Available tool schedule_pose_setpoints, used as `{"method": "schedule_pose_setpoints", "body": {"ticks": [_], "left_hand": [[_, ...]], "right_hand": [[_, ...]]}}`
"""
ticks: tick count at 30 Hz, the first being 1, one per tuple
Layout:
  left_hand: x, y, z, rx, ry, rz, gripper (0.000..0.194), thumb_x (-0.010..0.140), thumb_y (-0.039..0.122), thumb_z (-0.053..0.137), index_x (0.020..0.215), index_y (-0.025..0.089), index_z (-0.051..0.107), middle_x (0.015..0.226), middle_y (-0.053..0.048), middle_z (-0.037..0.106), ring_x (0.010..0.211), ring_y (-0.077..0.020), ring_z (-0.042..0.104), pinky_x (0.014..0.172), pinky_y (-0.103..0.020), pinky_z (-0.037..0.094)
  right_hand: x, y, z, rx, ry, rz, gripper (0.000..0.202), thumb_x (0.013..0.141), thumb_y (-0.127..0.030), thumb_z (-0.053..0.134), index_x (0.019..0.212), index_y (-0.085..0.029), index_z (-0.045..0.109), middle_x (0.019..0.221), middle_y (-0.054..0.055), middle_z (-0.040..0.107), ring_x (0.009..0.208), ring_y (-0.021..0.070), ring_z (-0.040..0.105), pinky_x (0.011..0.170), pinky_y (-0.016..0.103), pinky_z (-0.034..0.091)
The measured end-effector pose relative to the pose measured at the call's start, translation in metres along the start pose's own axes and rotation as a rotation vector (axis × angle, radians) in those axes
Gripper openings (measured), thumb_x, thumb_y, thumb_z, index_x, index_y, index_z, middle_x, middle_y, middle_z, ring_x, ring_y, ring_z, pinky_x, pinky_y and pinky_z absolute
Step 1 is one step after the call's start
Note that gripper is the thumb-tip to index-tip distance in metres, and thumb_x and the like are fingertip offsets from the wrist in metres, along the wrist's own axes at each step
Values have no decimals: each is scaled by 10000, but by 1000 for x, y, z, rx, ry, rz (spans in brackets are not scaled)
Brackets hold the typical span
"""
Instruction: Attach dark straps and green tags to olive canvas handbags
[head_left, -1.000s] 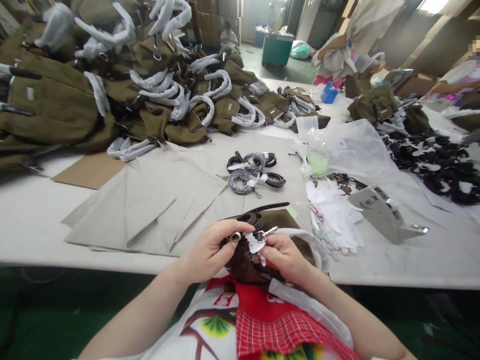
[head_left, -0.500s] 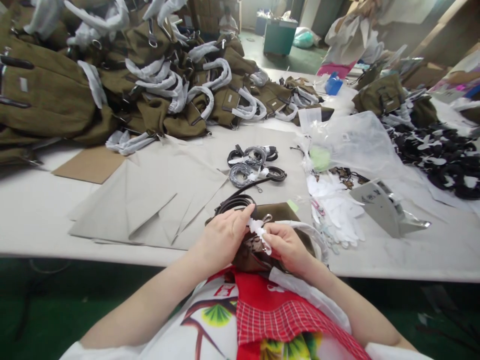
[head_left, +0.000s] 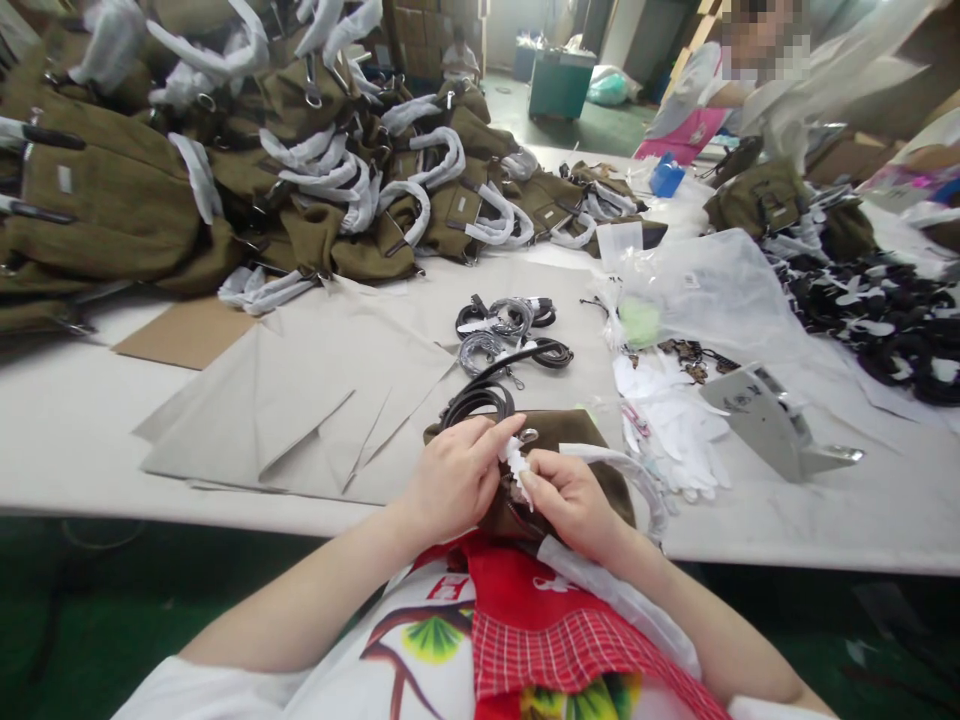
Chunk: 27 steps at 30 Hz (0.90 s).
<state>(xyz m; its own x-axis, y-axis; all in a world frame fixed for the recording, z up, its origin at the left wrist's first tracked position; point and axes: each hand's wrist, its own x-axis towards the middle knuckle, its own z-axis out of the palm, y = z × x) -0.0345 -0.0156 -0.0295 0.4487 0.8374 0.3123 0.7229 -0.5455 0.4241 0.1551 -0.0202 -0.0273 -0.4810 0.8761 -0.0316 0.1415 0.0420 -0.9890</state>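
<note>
Between our two hands is a thin white notched strip (head_left: 517,463); our right hand (head_left: 574,498) pinches its lower end between thumb and forefinger, while our left hand (head_left: 457,475) is closed, its fingertips at the upper end. We judge the strip light, limp and easily creased, so a fingertip pinch near each end suits it. Just beyond our left hand rises a dark, glossy coiled strap (head_left: 478,398), probably springy and apt to uncoil, best gathered around all its loops; whether the left hand grips it too, we cannot tell. A shiny silver metal clasp (head_left: 529,436) sits just past the strip, likely hard and slick. Beneath our hands lies an olive-green fabric bag (head_left: 581,428), soft-looking, its white-wrapped curved handle (head_left: 621,461) beside our right hand. Farther ahead, grey and black coiled straps (head_left: 514,335) rest on the pale worktop (head_left: 787,525).
</note>
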Motion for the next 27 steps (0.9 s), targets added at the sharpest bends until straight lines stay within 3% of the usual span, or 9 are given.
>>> {"method": "schedule_pose_setpoints", "body": {"ticks": [6, 11, 17, 21, 24, 27], "left_hand": [[3, 7, -14, -264, -54, -11, 383, 850, 187, 468, 1210, 207, 597, 1005, -77, 646, 891, -215, 605, 808, -355, 484], [0, 4, -13, -217, -19, 19, 353, 844, 138, 440, 1129, 201, 639, 962, -70, 660, 849, -200, 606, 764, -335, 485], [-4, 6, -17, -181, 14, 77, 443, 830, 112, 476, 1252, 206, 574, 1083, -75, 680, 956, -204, 630, 834, -327, 506], [-5, 8, -24, -218, -6, 121, 418, 813, 89, 484, 1198, 209, 596, 1071, -67, 681, 953, -193, 633, 828, -313, 505], [-4, 10, -27, -262, -49, 141, 348, 821, 90, 463, 1102, 212, 629, 1010, -63, 679, 911, -185, 642, 774, -297, 508], [-4, 12, -27, -303, -25, 96, 390, 820, 132, 526, 1205, 177, 566, 1101, -84, 675, 993, -201, 639, 854, -316, 508]], "right_hand": [[-2, -2, 0, -31, -39, 19, 343, 906, -351, 532, 612, -188, 463, 580, -31, 438, 551, 101, 355, 524, 241, 290], [-2, 5, 4, 221, 129, 143, 400, 888, -541, 569, 688, -197, 529, 563, -27, 484, 512, 104, 381, 478, 233, 295], [3, 9, 8, 446, 180, 222, 419, 862, -551, 618, 679, -205, 471, 498, -81, 380, 422, 62, 272, 398, 202, 227], [7, 2, 9, 578, 201, 279, 444, 826, -551, 663, 660, -198, 451, 480, -95, 358, 404, 48, 258, 376, 182, 224], [9, 0, 9, 613, 222, 310, 459, 792, -553, 697, 646, -189, 459, 478, -92, 380, 401, 42, 266, 369, 171, 233], [8, 3, 9, 582, 248, 263, 436, 813, -526, 692, 648, -182, 480, 469, -96, 361, 396, 37, 256, 365, 166, 213]]}}
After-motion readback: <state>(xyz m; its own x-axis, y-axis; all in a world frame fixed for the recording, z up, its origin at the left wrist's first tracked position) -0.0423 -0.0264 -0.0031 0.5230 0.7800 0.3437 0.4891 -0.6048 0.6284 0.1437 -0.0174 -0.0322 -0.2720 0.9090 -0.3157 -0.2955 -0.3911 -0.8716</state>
